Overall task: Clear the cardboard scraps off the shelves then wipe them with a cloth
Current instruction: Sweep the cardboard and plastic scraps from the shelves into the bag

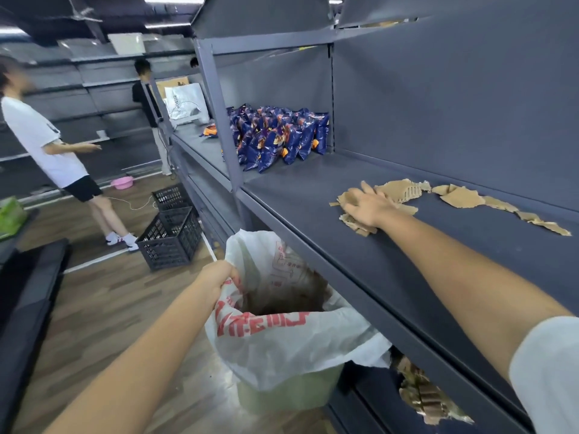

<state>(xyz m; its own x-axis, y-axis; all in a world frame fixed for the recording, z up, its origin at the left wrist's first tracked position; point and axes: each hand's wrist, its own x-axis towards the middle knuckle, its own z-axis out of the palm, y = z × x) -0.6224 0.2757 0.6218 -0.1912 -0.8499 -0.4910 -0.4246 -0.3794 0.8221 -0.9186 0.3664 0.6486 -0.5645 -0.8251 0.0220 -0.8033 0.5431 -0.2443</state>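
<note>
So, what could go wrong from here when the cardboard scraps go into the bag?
1. The right hand presses only the near torn brown cardboard scraps; the thin trail farther right may be left behind.
2. The left hand holds one edge of the white red-printed plastic bag below the dark grey metal shelf; scraps pushed off might miss it.

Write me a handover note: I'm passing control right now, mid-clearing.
Left hand grips the rim of the bag-lined bin, held beside the shelf edge. Right hand rests open on a pile of cardboard scraps on the shelf.
Done: some brown scraps seem to be in the bag already.
Left: this pile, the trail of scraps running right, the lower-shelf scraps, then wiping. No cloth in view.
</note>
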